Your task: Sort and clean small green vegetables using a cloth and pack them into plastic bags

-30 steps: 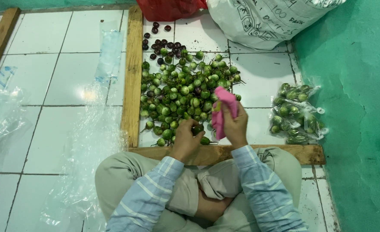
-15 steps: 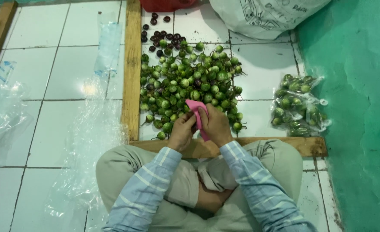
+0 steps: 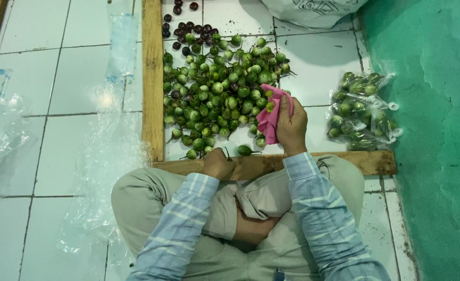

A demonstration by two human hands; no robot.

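Note:
I sit cross-legged on a white tiled floor, looking down at a heap of small round green eggplants (image 3: 217, 86). My right hand (image 3: 291, 127) grips a pink cloth (image 3: 269, 117) held upright over the pile's right edge, with a small green fruit at the cloth's top. My left hand (image 3: 217, 163) rests low on the near wooden board (image 3: 250, 166), fingers curled under; whether it holds anything is hidden. One green eggplant (image 3: 244, 150) lies just right of that hand.
A long wooden board (image 3: 152, 78) borders the heap on the left. Dark purple fruits (image 3: 185, 28) lie at the far end. Two filled clear bags (image 3: 362, 112) stand by the green wall (image 3: 438, 130). Empty clear bags (image 3: 110, 140) lie left; a white sack (image 3: 313, 8) at top.
My left hand has drawn back from the pile to the near board. My right hand with the pink cloth has shifted right and lifted slightly.

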